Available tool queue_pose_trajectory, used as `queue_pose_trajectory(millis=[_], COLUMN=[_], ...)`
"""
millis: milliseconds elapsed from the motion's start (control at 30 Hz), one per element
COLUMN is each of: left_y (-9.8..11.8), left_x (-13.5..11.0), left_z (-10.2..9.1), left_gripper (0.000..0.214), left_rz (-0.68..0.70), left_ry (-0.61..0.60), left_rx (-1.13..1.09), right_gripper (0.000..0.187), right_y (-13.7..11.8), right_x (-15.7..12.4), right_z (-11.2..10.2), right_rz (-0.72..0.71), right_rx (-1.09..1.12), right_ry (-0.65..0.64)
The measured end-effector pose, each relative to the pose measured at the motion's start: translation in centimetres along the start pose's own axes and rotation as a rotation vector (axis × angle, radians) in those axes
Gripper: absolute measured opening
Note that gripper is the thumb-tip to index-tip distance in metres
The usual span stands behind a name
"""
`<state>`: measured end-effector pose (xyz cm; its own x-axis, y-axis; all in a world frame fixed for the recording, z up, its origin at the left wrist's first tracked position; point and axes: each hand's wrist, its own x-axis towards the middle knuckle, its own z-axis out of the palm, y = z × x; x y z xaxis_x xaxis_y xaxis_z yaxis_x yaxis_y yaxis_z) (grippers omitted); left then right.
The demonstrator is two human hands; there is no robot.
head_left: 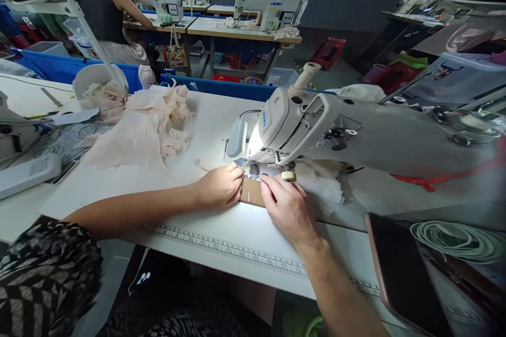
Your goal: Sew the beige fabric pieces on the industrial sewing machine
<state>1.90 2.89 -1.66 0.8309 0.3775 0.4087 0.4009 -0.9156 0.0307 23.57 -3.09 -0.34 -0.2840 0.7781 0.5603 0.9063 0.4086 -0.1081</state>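
Note:
A white sewing machine [340, 121] stands before me, its lamp lighting the needle area and presser foot [252, 170]. Close to the foot's left side is my left hand [220, 187], fingers curled into a pinch. Across from it my right hand [288, 210] is bent, with thumb and index finger close together at the foot's right edge. Whatever is between the fingers of either hand is too small or hidden to name. A brown plate [252, 192] shows between the hands. Pale thin fabric [320, 181] lies behind my right hand, under the machine arm.
Cream fabric pieces [130, 139] are heaped at the left, beside a white bin [98, 76]. A phone [407, 274] and coiled pale green cord [458, 241] lie at the right. A printed ruler [237, 253] runs along the front edge. Another person [105, 16] sits beyond.

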Motion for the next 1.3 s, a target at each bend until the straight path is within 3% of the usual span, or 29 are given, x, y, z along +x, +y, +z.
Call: queue_pose_trajectory(millis=[167, 367, 500, 667, 1133, 1300], left_y=[0.0, 0.2, 0.2, 0.2, -0.4, -0.7], left_x=[0.1, 0.2, 0.1, 0.2, 0.9, 1.5], left_z=[-0.1, -0.4, -0.5, -0.6, -1.0, -2.2], left_gripper=[0.032, 0.03, 0.027, 0.023, 0.022, 0.015], left_rz=[-0.006, 0.004, -0.001, -0.002, -0.051, -0.252], left_ry=[-0.005, 0.026, 0.023, 0.027, -0.046, -0.053], left_rx=[-0.005, -0.001, 0.006, 0.002, 0.056, 0.146], right_gripper=[0.038, 0.047, 0.05, 0.043, 0.044, 0.045], right_y=[0.5, 1.2, 1.2, 1.0, 1.4, 1.0], right_x=[0.8, 2.9, 3.2, 2.1, 1.7, 1.1], right_z=[-0.4, -0.6, -0.2, -0.7, -0.5, -1.0], right_rz=[0.222, 0.422, 0.423, 0.412, 0.375, 0.343], right_rx=[0.237, 0.324, 0.349, 0.192, 0.11, 0.085], right_ry=[-0.067, -0.102, -0.079, 0.009, 0.009, 0.011])
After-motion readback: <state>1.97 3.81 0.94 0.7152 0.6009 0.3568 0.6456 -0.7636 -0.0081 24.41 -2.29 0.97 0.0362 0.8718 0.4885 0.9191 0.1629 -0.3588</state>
